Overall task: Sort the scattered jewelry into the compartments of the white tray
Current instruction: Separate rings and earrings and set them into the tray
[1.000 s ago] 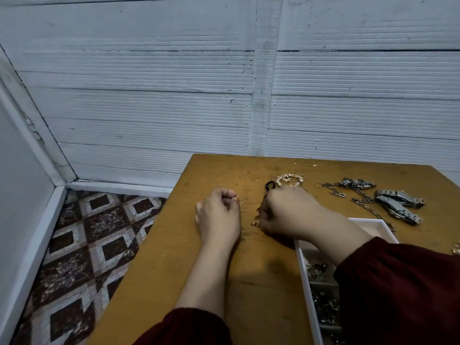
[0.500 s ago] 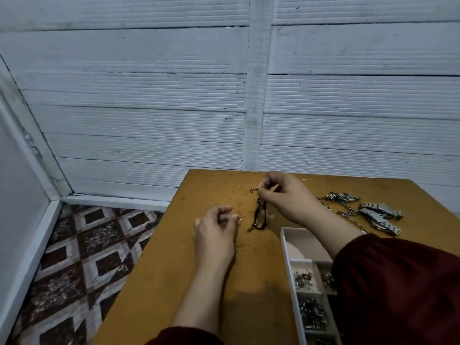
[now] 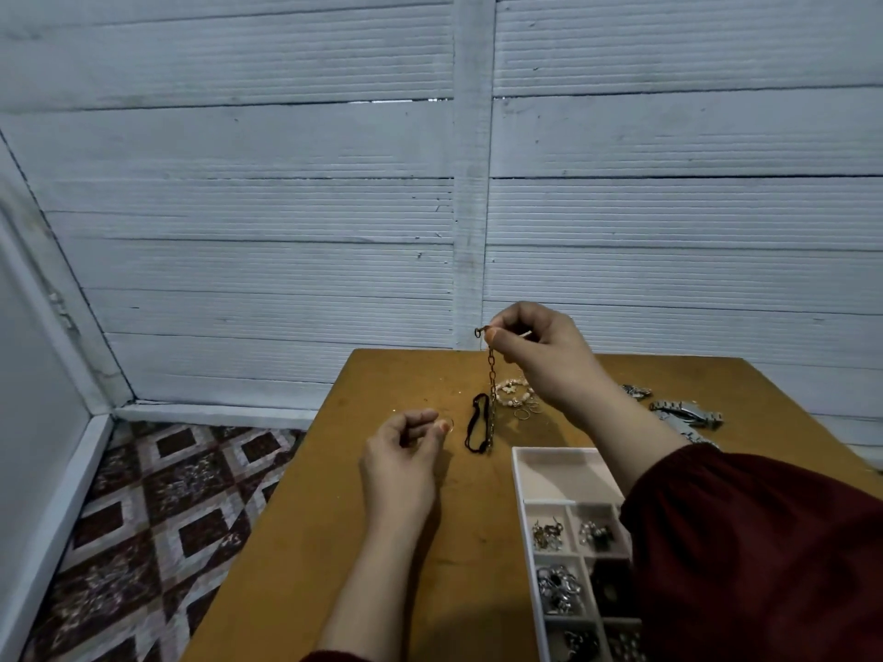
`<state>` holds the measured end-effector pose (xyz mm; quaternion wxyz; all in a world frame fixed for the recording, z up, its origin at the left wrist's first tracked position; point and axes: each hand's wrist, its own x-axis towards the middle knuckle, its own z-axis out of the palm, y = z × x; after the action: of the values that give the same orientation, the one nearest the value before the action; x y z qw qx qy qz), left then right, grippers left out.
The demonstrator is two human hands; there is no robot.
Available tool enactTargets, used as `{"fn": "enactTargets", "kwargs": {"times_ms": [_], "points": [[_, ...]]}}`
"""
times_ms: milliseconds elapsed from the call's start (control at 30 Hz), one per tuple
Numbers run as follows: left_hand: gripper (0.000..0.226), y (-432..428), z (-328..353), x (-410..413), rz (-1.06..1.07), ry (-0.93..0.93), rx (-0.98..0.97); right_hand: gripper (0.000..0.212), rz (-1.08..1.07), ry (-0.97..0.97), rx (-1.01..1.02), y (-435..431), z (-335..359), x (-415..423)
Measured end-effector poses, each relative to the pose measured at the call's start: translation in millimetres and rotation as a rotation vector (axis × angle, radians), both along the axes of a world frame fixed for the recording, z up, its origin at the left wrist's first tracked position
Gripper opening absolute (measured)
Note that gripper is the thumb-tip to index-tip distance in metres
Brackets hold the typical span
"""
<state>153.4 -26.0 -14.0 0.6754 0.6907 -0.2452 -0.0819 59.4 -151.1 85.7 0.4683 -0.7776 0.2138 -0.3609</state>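
I am seeing the right hand [image 3: 540, 355] pinching a chain [image 3: 491, 389] aloft, a dark cord [image 3: 477, 422] dangling beside it above the desk [image 3: 334, 542]. The left hand [image 3: 403, 461] is curling around something too small to identify. My sleeve [image 3: 764, 556] is hiding part of the tray [image 3: 521, 508].

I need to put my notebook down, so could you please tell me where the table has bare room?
The table is bare left of the left hand, and between that forearm and the tray. It is crowded behind the tray: chain, black cord, beads, watches.
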Motion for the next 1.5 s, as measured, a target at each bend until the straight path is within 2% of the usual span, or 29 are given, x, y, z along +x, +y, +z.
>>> {"fn": "enactTargets", "kwargs": {"times_ms": [567,1000,1500], "points": [[0.02,10,34,-75,-0.112,-0.018,-0.139,0.01,-0.085,-0.2,0.051,36,38,-81],[0.019,28,34,-121,-0.168,-0.03,-0.161,0.01,-0.106,-0.255,0.091,65,30,-143],[0.014,36,21,-138,-0.172,-0.004,-0.156,0.018,-0.074,-0.288,0.174,91,-7,-164]]}}
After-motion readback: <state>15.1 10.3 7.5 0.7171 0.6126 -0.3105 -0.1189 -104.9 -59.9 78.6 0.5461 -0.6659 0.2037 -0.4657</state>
